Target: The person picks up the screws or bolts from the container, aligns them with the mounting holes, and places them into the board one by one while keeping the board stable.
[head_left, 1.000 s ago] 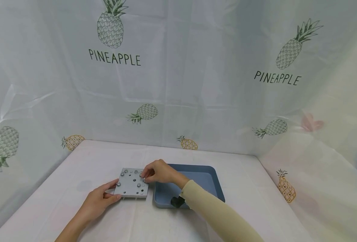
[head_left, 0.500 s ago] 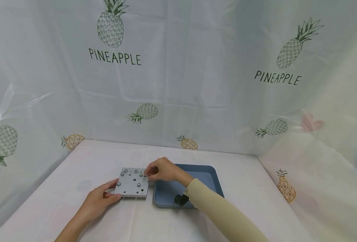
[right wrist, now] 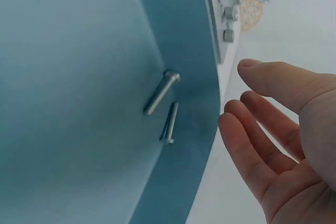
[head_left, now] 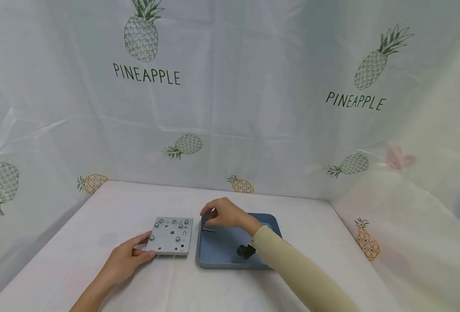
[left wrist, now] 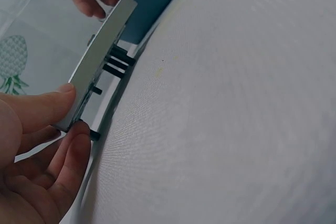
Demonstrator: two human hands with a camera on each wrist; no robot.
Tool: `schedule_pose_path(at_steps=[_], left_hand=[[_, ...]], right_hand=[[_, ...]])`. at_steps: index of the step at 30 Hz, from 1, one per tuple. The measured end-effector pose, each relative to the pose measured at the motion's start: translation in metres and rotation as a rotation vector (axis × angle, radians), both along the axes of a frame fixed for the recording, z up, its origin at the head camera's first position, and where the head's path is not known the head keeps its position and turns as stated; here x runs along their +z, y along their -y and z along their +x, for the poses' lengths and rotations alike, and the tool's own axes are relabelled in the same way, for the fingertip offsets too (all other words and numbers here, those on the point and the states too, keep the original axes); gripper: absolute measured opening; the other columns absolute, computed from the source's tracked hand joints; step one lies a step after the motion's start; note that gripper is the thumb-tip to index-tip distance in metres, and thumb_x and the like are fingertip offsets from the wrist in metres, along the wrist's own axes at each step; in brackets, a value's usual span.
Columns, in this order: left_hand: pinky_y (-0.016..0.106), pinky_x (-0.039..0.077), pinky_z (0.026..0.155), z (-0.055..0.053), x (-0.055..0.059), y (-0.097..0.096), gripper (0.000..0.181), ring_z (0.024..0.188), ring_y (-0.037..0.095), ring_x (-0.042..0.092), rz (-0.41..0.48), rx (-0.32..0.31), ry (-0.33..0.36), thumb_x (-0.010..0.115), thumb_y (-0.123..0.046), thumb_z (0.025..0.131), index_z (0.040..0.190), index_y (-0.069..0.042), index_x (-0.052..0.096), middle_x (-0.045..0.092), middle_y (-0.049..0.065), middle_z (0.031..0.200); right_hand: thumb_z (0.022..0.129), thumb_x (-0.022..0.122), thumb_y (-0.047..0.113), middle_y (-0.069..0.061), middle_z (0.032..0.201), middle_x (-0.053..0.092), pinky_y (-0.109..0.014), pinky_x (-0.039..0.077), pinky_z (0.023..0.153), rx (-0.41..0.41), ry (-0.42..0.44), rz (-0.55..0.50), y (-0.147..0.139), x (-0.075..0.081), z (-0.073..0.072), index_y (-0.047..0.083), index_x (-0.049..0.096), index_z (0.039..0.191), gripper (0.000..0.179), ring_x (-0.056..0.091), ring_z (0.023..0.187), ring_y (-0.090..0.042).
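A square grey metal plate [head_left: 165, 243] with holes and several bolts standing in it lies left of the tray. My left hand [head_left: 125, 260] pinches its left edge, thumb on top and fingers below, as the left wrist view shows. Bolt shanks [left wrist: 118, 61] stick out under the plate. My right hand [head_left: 226, 213] is over the left far corner of the blue tray [head_left: 222, 265], thumb and fingers apart with nothing between them. Two loose bolts, one [right wrist: 161, 94] near the other [right wrist: 172, 121], lie in that corner just past the fingertips.
The plate stands close beside the tray's left wall, with a narrow gap. A black wrist camera [head_left: 245, 251] hangs from my right wrist over the tray. A pineapple-print curtain [head_left: 253, 108] closes off the back of the white table [head_left: 136, 199].
My right hand has left the plate's right far corner and moved right over the tray, its fingers spreading. A bolt now shows at that corner of the plate. My left hand stays put.
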State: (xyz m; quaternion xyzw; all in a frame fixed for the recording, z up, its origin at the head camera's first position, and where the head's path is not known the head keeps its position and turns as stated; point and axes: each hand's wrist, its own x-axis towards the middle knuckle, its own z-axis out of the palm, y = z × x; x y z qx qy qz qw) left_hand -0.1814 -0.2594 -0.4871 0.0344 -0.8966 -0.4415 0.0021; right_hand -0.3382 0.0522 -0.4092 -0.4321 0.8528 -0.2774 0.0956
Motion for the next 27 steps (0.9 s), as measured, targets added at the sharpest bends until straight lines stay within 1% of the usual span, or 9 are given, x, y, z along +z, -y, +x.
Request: schedule_pose_path(at_steps=[4, 11, 16, 19, 21, 27], left_hand=[[0.026, 0.048, 0.074, 0.000, -0.002, 0.000, 0.080, 0.092, 0.014, 0.064, 0.004, -0.001, -0.008, 0.083, -0.036, 0.094, 0.159, -0.007, 0.048, 0.057, 0.023, 0.153], [0.027, 0.047, 0.074, -0.001, -0.004, 0.002, 0.081, 0.092, 0.013, 0.065, 0.013, 0.001, 0.001, 0.083, -0.038, 0.093, 0.160, -0.008, 0.048, 0.056, 0.022, 0.153], [0.026, 0.048, 0.075, -0.001, -0.003, 0.001, 0.081, 0.093, 0.013, 0.065, 0.023, -0.002, 0.002, 0.084, -0.037, 0.093, 0.160, -0.008, 0.048, 0.056, 0.022, 0.153], [0.025, 0.048, 0.074, 0.000, -0.002, 0.000, 0.080, 0.093, 0.013, 0.066, 0.030, -0.006, -0.009, 0.084, -0.035, 0.093, 0.159, -0.008, 0.048, 0.056, 0.022, 0.153], [0.025, 0.049, 0.073, 0.000, -0.002, 0.000, 0.080, 0.092, 0.013, 0.066, 0.036, -0.010, -0.013, 0.084, -0.035, 0.093, 0.159, -0.007, 0.048, 0.056, 0.023, 0.153], [0.025, 0.048, 0.072, 0.001, -0.002, 0.000, 0.079, 0.092, 0.013, 0.066, 0.041, -0.006, -0.007, 0.083, -0.034, 0.093, 0.159, -0.008, 0.048, 0.057, 0.022, 0.153]], right_hand=[[0.092, 0.083, 0.004, -0.011, 0.121, 0.077, -0.021, 0.056, 0.082, 0.002, -0.013, 0.025, -0.003, -0.006, -0.005, 0.004, 0.076, 0.123, 0.032, 0.073, 0.091, -0.011], [0.092, 0.083, 0.006, -0.009, 0.119, 0.077, -0.020, 0.055, 0.082, 0.008, -0.009, 0.083, -0.003, -0.020, -0.010, 0.005, 0.076, 0.123, 0.032, 0.069, 0.090, -0.006], [0.091, 0.084, 0.008, -0.003, 0.113, 0.077, -0.019, 0.054, 0.084, 0.000, -0.018, 0.120, -0.002, -0.028, -0.010, 0.007, 0.077, 0.118, 0.027, 0.070, 0.095, -0.010], [0.091, 0.085, 0.009, 0.000, 0.107, 0.077, -0.020, 0.054, 0.084, -0.012, -0.029, 0.139, 0.000, -0.031, -0.010, 0.009, 0.078, 0.113, 0.023, 0.070, 0.094, -0.011], [0.091, 0.085, 0.008, 0.001, 0.103, 0.076, -0.021, 0.054, 0.083, -0.022, -0.035, 0.150, 0.001, -0.032, -0.010, 0.010, 0.078, 0.110, 0.021, 0.070, 0.093, -0.010], [0.090, 0.085, 0.006, 0.006, 0.095, 0.075, -0.020, 0.053, 0.080, -0.049, -0.050, 0.173, 0.005, -0.039, -0.012, 0.013, 0.078, 0.104, 0.018, 0.065, 0.085, -0.002]])
